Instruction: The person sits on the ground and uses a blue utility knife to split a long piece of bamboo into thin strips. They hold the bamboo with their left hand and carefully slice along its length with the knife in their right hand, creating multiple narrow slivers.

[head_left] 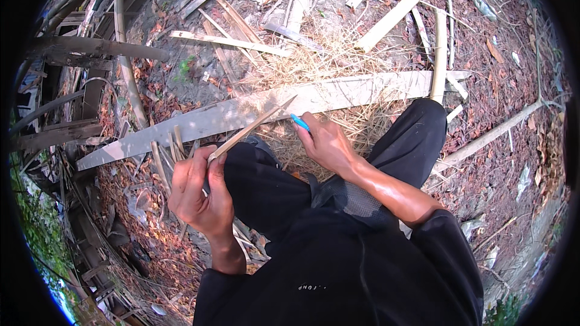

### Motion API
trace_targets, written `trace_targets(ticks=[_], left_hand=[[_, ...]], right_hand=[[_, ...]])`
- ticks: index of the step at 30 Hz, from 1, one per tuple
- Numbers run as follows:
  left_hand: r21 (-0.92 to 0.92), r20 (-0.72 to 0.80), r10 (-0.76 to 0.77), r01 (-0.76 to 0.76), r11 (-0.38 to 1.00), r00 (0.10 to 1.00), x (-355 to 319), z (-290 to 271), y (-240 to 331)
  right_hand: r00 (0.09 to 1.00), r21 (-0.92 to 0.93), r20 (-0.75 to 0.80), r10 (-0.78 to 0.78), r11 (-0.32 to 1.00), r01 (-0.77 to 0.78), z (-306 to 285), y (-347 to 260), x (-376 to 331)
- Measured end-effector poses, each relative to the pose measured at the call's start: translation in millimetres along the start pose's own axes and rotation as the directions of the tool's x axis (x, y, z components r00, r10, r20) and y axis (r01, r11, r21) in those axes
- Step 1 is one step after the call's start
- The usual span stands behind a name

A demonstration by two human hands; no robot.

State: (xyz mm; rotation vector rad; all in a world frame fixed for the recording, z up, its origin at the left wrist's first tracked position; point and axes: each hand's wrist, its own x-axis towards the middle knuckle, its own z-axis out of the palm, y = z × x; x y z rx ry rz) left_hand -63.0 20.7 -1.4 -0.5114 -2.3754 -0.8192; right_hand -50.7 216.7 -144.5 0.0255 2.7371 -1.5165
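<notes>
My left hand (199, 190) grips a thin pale bamboo strip (254, 125) that slants up and to the right from my fingers. My right hand (326, 143) is closed on a small tool with a blue handle (299, 122); its working end is hidden by my fingers. The two hands are apart, above my knees in black trousers (266, 181). A heap of fine straw-like shavings (338, 124) lies on the ground just beyond my right hand.
A long grey plank (199, 122) lies across the ground in front of me. Split bamboo slats (393, 15) and poles (124, 54) are scattered over dry leaves. Cut strips (172, 148) lie beside my left hand. Old timber (60, 133) is stacked at the left.
</notes>
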Motion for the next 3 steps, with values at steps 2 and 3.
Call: trace_targets(ticks=[2, 3], left_hand=[[0.014, -0.022, -0.005, 0.005, 1.0, 1.0, 1.9, 1.5, -1.1], [0.029, -0.019, -0.026, 0.026, 0.999, 0.999, 1.6, 0.2, -3.3]], right_hand=[[0.991, 0.033, -0.038, -0.128, 0.991, 0.13, 10.9, -1.1, 6.6], [0.991, 0.032, -0.041, -0.127, 0.991, 0.128, 10.2, -0.1, 7.3]])
